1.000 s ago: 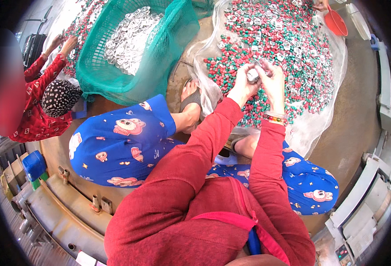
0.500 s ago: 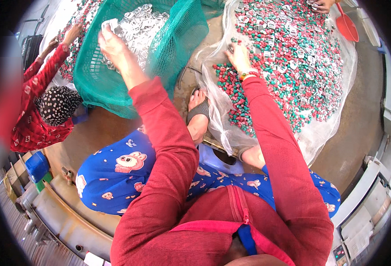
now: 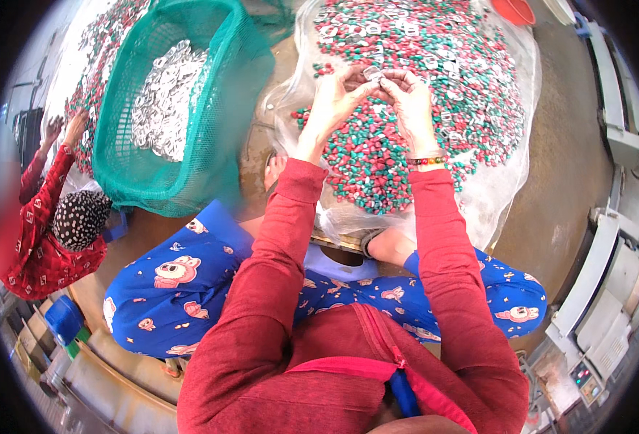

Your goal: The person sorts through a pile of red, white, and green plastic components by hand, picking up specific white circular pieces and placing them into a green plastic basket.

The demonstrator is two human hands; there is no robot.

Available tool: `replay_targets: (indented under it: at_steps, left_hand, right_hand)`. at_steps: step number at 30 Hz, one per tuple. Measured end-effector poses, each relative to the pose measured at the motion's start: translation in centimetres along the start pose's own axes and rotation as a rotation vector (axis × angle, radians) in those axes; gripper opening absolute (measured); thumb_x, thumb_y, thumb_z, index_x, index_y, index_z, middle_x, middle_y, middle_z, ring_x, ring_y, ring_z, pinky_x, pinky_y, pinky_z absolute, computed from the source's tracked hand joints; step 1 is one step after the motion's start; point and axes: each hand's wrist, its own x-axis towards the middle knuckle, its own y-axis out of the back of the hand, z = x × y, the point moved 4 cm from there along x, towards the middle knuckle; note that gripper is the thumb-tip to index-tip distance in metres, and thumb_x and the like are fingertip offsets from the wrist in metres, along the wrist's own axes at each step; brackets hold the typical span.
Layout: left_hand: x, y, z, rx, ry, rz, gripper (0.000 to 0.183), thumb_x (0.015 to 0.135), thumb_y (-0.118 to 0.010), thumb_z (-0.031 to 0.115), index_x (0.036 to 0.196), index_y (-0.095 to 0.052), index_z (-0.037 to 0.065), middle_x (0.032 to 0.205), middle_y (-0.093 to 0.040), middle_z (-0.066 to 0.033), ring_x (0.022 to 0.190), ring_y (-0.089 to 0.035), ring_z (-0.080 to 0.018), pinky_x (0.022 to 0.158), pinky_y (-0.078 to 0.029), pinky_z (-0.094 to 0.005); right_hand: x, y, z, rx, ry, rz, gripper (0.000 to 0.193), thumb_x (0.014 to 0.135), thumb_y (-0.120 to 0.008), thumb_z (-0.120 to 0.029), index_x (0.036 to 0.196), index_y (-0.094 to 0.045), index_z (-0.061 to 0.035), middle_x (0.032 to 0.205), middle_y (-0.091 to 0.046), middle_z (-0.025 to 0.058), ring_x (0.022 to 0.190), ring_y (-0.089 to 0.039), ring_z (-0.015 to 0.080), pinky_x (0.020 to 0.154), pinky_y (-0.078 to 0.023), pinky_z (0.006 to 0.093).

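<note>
My left hand [image 3: 341, 101] and my right hand [image 3: 411, 107] meet above the near part of a pile of small red and green pieces [image 3: 374, 173]. Between their fingertips is a small silver buckle-like piece [image 3: 372, 74]; the fingers of both hands are pinched at it. The pile, with many silver buckle-like pieces mixed in, lies on a whitish translucent sheet [image 3: 511, 195]. Left of my hands stands a green basket [image 3: 109, 137] draped with green netting. Inside it is a heap of loose silver buckle-like pieces [image 3: 167, 101].
A person in a patterned red top [image 3: 52, 253] reaches toward another red and green pile [image 3: 106, 69] at the far left. A red scoop [image 3: 515, 10] lies at the top right. My sandalled feet and a low stool [image 3: 341, 264] are close to the sheet's near edge.
My left hand has moved from over the basket to meet my right hand above the pile. The white piece it held is gone from the basket's edge. The whole view has shifted.
</note>
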Motion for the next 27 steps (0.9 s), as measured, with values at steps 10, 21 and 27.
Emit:
replay_targets:
  at_steps: [10,21,27]
  left_hand:
    - [-1.3,-5.9,5.3,0.687,-0.416,-0.304,0.023,0.082,-0.054,0.015,0.1,-0.058,0.0,0.087,-0.061,-0.0201,0.083,-0.059,-0.033,0.073,-0.046,-0.0379]
    - [-7.0,-6.8,-3.3,-0.402,0.339,0.095,0.022,0.082,-0.06,0.009,0.095,-0.055,-0.007,0.079,-0.063,-0.009,0.067,-0.059,-0.0133,0.062,-0.048,-0.0247]
    - [-5.1,-7.4,-4.5,-0.015,0.223,-0.032,0.025,0.082,-0.062,0.015,0.097,-0.057,-0.004,0.084,-0.063,-0.0086,0.073,-0.059,-0.0126,0.067,-0.046,-0.0239]
  right_hand:
    - [-4.3,3.7,-6.2,-0.759,0.12,-0.151,0.024,0.082,-0.057,-0.013,0.104,-0.061,-0.0047,0.063,-0.06,0.0043,0.055,-0.053,0.0074,0.05,-0.042,0.0234]
    - [-7.9,4.5,1.0,-0.255,-0.05,0.001,0.015,0.085,-0.056,-0.009,0.094,-0.057,0.0038,0.073,-0.062,0.0065,0.058,-0.059,0.0097,0.05,-0.047,0.0208]
    - [-7.3,6.1,2.5,-0.225,-0.056,0.055,0.017,0.087,-0.054,-0.009,0.099,-0.055,0.0039,0.077,-0.063,0.0092,0.06,-0.061,0.0127,0.05,-0.049,0.022]
